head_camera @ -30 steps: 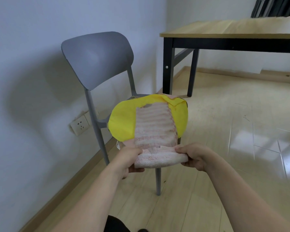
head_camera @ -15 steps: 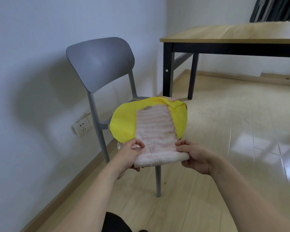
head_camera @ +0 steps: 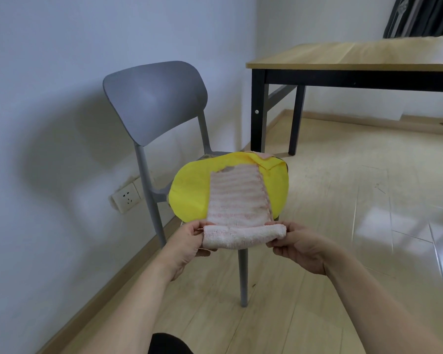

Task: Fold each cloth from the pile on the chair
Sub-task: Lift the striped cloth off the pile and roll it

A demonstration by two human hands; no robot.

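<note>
While both hands were busy at the near edge of the seat, the room around them was pretty plain. Grey plastic chair [head_camera: 151, 98] stood against a pale bluish-white wall [head_camera: 49, 72], with a white wall socket [head_camera: 126, 197] low down just left of its rear leg and a wood skirting board [head_camera: 118, 272] running along the bottom. Light wood plank floor [head_camera: 343, 226] had a shiny glare patch off to the right. Wooden-topped table [head_camera: 356, 53] with black legs sat in the back right corner, well apart from the chair, and a bit of dark curtain [head_camera: 425, 16] hung behind it.

On the chair seat was a yellow cloth [head_camera: 189, 192] spread out so it covered pretty much the whole surface, with a scrap of another pinkish cloth [head_camera: 264, 155] peeking out at the far edge. Lying on top of the yellow one was the pink striped towel [head_camera: 237, 198], running front to back, its near end folded or rolled over into a thick edge hanging just past the seat front.

Left hand [head_camera: 187, 241] pinched the left corner of that folded end, thumb on top, fingers curled under. Right hand [head_camera: 297, 244] pinched the right corner the same way. Something dark showed at the bottom edge between the forearms, couldn't tell what.
</note>
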